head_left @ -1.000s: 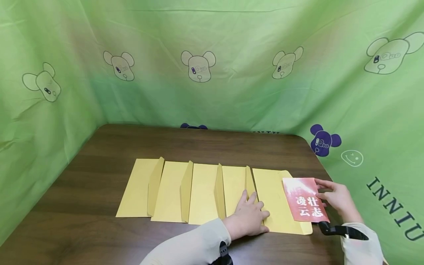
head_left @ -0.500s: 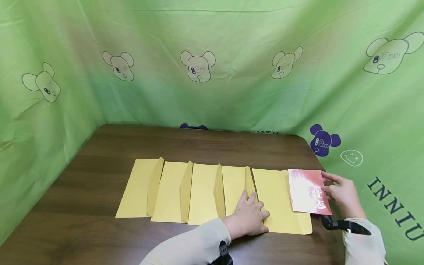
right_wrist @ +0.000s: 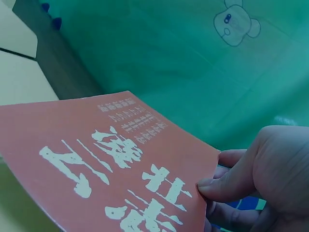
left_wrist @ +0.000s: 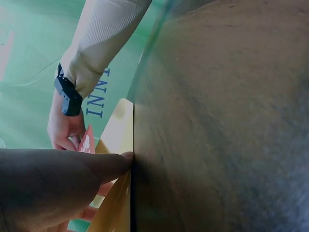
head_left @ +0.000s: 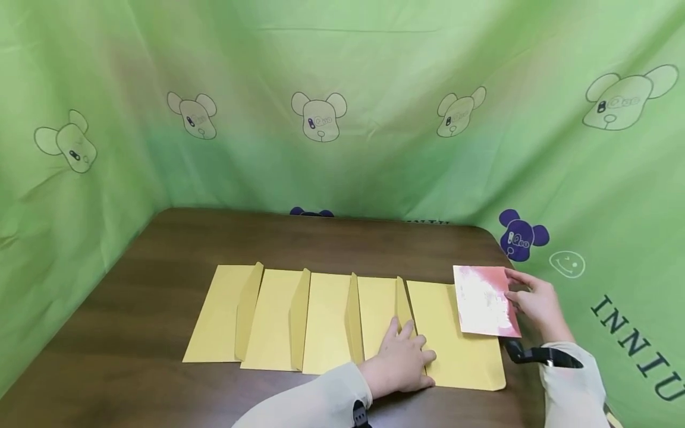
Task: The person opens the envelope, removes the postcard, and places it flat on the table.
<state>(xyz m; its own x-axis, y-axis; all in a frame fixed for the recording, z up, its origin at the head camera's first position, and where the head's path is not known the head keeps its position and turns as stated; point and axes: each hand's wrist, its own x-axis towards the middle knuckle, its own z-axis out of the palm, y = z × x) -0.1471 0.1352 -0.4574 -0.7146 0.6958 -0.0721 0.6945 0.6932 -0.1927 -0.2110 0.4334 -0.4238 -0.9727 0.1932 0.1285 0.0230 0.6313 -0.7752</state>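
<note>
In the head view my right hand (head_left: 537, 301) pinches a red card (head_left: 486, 302) by its right edge, over the right end of the rightmost yellow envelope (head_left: 455, 351). Glare whitens much of the card there; the right wrist view shows white characters on the card (right_wrist: 111, 164) and the thumb lying on its edge. My left hand (head_left: 400, 361) rests with spread fingers across the rightmost envelope's left edge and its neighbour's flap. The left wrist view has the left hand (left_wrist: 58, 183) close up, its thumb at the envelope's edge.
Several more yellow envelopes (head_left: 278, 321) lie in a row to the left, their flaps standing partly raised. The dark wooden table (head_left: 134, 321) reaches back to a green printed curtain (head_left: 374, 166), which also hangs along both sides.
The right hand first moved the red card up and away, then slightly left, and the glare on it grew. The left hand stays in place. The head view has tilted up slightly.
</note>
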